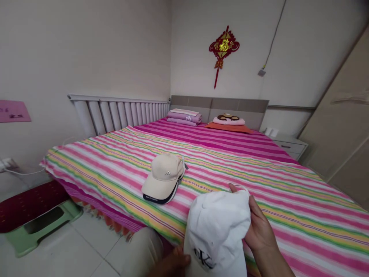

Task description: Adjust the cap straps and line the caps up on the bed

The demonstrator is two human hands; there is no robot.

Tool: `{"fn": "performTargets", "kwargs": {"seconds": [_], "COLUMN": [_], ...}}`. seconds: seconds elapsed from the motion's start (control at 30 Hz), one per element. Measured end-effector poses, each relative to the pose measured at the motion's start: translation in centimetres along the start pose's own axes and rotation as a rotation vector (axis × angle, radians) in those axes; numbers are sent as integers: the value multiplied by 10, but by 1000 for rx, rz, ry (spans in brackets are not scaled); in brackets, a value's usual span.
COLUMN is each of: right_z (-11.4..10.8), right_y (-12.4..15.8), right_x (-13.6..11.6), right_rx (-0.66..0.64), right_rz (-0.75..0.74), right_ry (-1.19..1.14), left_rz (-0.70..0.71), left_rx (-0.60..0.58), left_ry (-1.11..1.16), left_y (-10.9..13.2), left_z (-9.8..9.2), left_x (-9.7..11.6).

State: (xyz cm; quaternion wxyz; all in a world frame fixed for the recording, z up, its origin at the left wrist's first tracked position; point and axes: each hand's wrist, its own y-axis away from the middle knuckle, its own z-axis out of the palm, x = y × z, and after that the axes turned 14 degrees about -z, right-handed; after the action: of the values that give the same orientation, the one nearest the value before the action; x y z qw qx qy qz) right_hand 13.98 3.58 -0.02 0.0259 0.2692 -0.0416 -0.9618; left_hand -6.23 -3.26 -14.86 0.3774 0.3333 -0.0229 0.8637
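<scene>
A white baseball cap (217,227) with dark letters on its front is held between my two hands, over the near edge of the bed. My right hand (259,227) grips its back rim, with fingertips showing past the edge. Low in the view, my left hand (175,261) pinches the brim side near the lettering; part of that hand is blurred and cut off by the frame. To the left on the striped cover lies a beige cap (165,173), brim toward me, with a dark-edged brim showing beneath its own.
The bed wears a striped cover (100,165). Folded purple bedding (184,116) and a pink-and-orange pile (229,122) lie by the headboard (196,102). A green stool (43,227) stands at lower left, a nightstand (291,146) at right. My knee (144,250) is against the bedside.
</scene>
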Motion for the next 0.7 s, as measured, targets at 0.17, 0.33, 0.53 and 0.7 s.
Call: {"fn": "performTargets", "kwargs": {"seconds": [0.17,0.33,0.53,0.7], "right_z": [-33,-64,-101,-128], "right_y": [-15,-7,6,6], "right_x": [7,23,42,46], "right_rx": [64,163,204,203], "right_rz": [-115,18,130,197], "right_ry": [55,38,13,2], "left_rz": [233,489,465,368], "left_rx": [153,236,527,575], "left_ry": [-125,-136,2,31], "left_y": [10,17,21,30], "left_z": [16,21,-31,-67], "left_x": [74,194,245,230]}}
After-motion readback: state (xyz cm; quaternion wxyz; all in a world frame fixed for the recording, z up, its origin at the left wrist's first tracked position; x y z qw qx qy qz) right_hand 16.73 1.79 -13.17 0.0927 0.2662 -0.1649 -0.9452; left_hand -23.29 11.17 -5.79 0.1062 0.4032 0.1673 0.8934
